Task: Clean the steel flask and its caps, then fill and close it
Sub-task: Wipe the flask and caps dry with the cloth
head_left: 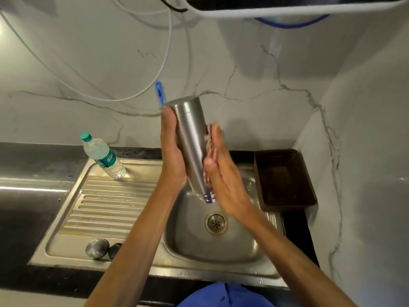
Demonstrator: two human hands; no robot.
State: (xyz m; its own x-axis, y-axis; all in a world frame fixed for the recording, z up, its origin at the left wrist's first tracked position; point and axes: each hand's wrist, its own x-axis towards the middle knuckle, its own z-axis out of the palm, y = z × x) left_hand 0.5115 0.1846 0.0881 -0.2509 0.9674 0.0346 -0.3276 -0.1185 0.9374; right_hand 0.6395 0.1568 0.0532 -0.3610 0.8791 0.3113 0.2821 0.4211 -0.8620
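Observation:
The steel flask point(192, 138) hangs upside down over the sink basin point(194, 235), its threaded mouth pointing at the drain. My left hand point(171, 149) grips its left side, fingers running up toward the base. My right hand point(221, 173) presses a red-and-white cloth point(209, 141) flat against the flask's right side. Two caps lie on the drainboard at the lower left: a steel cap point(97, 248) and a darker cap point(114, 249) partly hidden by my left forearm.
A plastic water bottle point(103, 155) with a green cap stands at the back of the ribbed drainboard point(106, 204). A brown tray point(284, 178) sits right of the sink. A blue-handled tool point(159, 91) pokes up behind the flask. White hoses hang on the wall.

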